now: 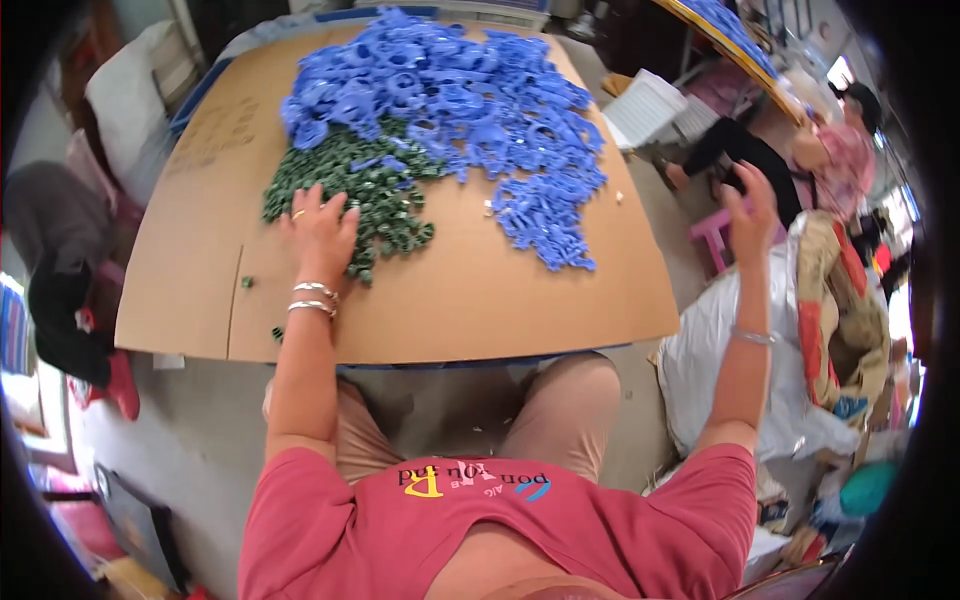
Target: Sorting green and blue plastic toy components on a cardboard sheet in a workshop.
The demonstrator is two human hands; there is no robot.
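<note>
My left hand point(322, 238) rests palm down with fingers spread on the near edge of a pile of small dark green plastic parts point(385, 200). It grips nothing that I can see. Beyond and to the right lies a larger heap of blue plastic pieces point(430, 80), many of them ring-shaped. Some blue bits lie among the green ones. My right hand point(752, 210) is raised off the right side of the cardboard-covered table point(480, 320), above a white sack point(710, 330). Its fingers are apart and slightly bent, with nothing visible in them.
Two stray green parts, including one piece point(247, 283), lie near the table's left front. At the right, another person point(835, 160) sits by a pink stool point(712, 238). An open brown-and-red sack point(840, 310) stands beside the white one. Papers point(645, 108) lie beyond the table's right edge.
</note>
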